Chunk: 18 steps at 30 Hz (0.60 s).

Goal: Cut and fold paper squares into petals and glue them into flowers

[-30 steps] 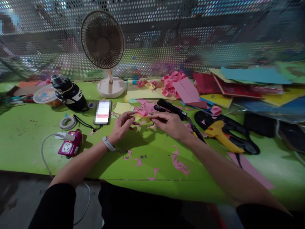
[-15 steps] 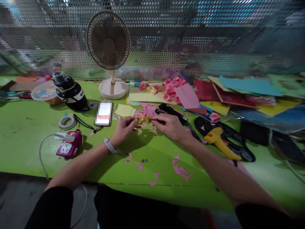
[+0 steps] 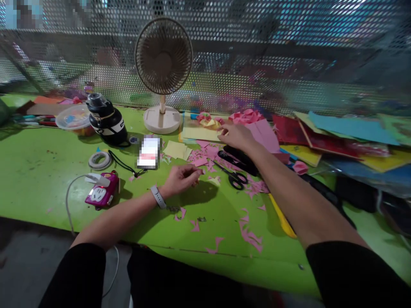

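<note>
My left hand (image 3: 182, 179) hovers low over the green table (image 3: 154, 226). Its fingers are loosely curled, the thumb is a little apart from them, and nothing shows in the grip. Stretched toward the back of the table, my right hand (image 3: 236, 136) has its fingertips apart beside yellow folded paper flowers (image 3: 210, 123). These lie on a pale yellow paper sheet (image 3: 197, 133). Pink paper flowers (image 3: 246, 116) are heaped behind that hand. Black-handled scissors (image 3: 236, 179) rest among pink paper scraps (image 3: 208, 150), near a small stack of yellow paper (image 3: 177, 150).
A fan (image 3: 162, 119) stands at the back, with a black bottle (image 3: 109, 124) and a phone (image 3: 149, 152) to its left. Nearer are a tape roll (image 3: 100, 161) and a purple power socket (image 3: 102, 190) with a cable. Coloured sheets (image 3: 349, 128) and a yellow-handled tool (image 3: 282, 218) lie right.
My hands have parted from the yellow paper flower they held together. The right hand has moved back to the flowers, where more yellow now shows. The scissors are uncovered, and the view has shifted.
</note>
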{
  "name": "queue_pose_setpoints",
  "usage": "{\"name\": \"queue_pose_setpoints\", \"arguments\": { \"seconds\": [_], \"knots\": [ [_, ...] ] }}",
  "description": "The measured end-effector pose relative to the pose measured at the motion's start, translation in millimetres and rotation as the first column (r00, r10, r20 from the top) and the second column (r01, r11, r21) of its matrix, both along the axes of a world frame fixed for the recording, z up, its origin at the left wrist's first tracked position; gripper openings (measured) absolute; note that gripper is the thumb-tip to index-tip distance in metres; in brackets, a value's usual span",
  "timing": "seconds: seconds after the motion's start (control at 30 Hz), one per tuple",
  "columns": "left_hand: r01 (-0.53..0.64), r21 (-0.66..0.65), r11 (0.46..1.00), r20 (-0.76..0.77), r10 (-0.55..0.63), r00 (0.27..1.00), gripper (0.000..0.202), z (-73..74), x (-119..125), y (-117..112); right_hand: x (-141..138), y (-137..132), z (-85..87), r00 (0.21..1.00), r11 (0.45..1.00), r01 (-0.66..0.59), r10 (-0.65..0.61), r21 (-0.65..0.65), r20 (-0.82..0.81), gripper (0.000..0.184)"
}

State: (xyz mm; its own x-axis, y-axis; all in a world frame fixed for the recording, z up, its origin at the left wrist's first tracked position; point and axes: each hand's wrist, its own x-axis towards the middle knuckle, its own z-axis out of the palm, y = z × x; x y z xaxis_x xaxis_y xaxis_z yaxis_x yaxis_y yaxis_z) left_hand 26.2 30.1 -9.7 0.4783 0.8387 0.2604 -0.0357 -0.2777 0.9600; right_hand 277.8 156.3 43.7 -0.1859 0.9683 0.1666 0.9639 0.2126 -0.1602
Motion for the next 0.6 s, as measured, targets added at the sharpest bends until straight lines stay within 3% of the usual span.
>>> {"name": "queue_pose_setpoints", "arguments": {
  "seconds": [0.1,0.33,0.47,0.6],
  "knots": [
    [0.054,0.114,0.992,-0.099,-0.043,0.994,0.029,0.8,2,-6,-17,-14,-6.4,0.999,1.0,-0.006,0.007,0.028,-0.042,0.036],
    [0.09,0.317,0.944,-0.195,-0.028,0.98,0.026,-2.1,3,-13,-81,-14,-30.0,0.963,0.961,-0.261,0.252,-0.092,-0.096,0.038],
    [0.068,0.322,0.944,-0.199,-0.002,0.98,0.029,-0.9,2,-11,-106,5,-43.9,0.972,0.96,-0.234,0.225,-0.152,-0.072,0.06],
    [0.053,0.259,0.964,-0.2,0.0,0.98,0.029,-0.2,2,-10,-116,20,-49.6,0.983,0.971,-0.17,0.156,-0.167,-0.094,0.049]
  ]
}}
